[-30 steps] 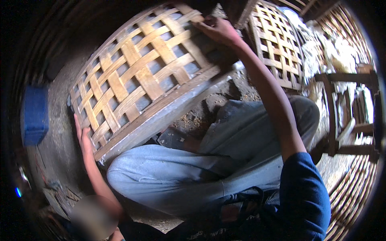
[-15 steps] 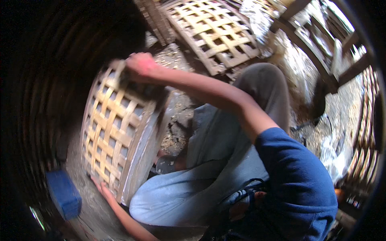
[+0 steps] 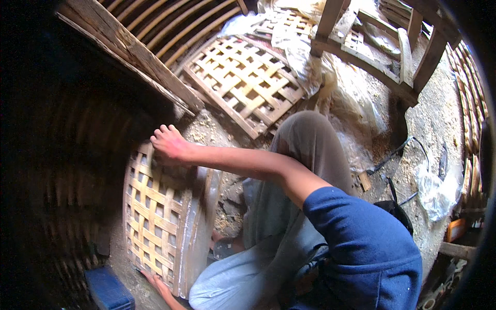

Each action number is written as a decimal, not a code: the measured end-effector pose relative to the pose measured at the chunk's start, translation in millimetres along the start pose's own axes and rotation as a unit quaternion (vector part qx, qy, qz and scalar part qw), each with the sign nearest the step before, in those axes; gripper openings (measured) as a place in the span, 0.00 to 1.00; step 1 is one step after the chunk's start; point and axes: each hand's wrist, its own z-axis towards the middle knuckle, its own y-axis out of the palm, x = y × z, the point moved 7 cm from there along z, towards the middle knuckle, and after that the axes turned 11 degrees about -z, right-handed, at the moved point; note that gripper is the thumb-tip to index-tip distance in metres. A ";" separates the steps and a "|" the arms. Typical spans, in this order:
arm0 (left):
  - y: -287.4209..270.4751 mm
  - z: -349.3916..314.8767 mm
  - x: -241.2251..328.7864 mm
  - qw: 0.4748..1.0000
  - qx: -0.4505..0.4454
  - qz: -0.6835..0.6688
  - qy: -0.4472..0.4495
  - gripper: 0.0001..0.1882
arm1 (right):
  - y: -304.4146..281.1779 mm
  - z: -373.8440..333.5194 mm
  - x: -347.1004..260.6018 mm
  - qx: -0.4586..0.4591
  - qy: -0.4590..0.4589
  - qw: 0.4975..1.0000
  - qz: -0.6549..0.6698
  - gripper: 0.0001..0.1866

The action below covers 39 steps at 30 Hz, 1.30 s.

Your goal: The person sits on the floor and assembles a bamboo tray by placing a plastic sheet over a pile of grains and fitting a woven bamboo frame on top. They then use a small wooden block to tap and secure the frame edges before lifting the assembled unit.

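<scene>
A wood-framed woven bamboo panel [image 3: 155, 227] stands before my crossed legs, its lattice face turned left and a grey side strip along its right. Over its far end, my right hand [image 3: 171, 143] is closed with bent fingers; the arm's shadow falls across the weave. My left hand [image 3: 153, 281] lies against the panel's near lower end, its fingers along the edge and partly hidden. Whether another frame stands right behind the panel, I cannot tell.
A blue box [image 3: 109, 289] sits on the ground at lower left. Another woven panel [image 3: 248, 85] lies ahead beside a wooden beam [image 3: 132, 49]. A wooden frame structure [image 3: 361, 64] stands at upper right, near crumpled plastic sheeting [image 3: 356, 111]. A clear plastic bag [image 3: 439, 191] lies at right.
The view has shifted, so more of the upper area and beam shows. Both hands stay at the panel's two ends. The right hand's fingers are less blurred now.
</scene>
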 end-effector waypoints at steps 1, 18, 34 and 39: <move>-15.2 -5.2 7.4 1.000 0.003 0.031 0.002 0.47 | -21.2 7.7 -3.3 -0.006 0.006 0.999 0.035 0.28; 208.9 -98.9 350.7 0.904 -0.042 0.218 0.365 0.44 | -195.0 -294.4 400.8 -0.106 0.147 0.982 -0.048 0.33; 736.7 -89.5 607.2 0.690 -0.385 -0.087 0.607 0.35 | -248.8 -414.4 441.3 -0.219 0.248 0.919 -0.216 0.41; 940.1 -74.5 637.5 0.807 -0.383 -0.154 0.423 0.34 | -241.0 -416.0 454.0 -0.230 0.319 0.911 -0.123 0.46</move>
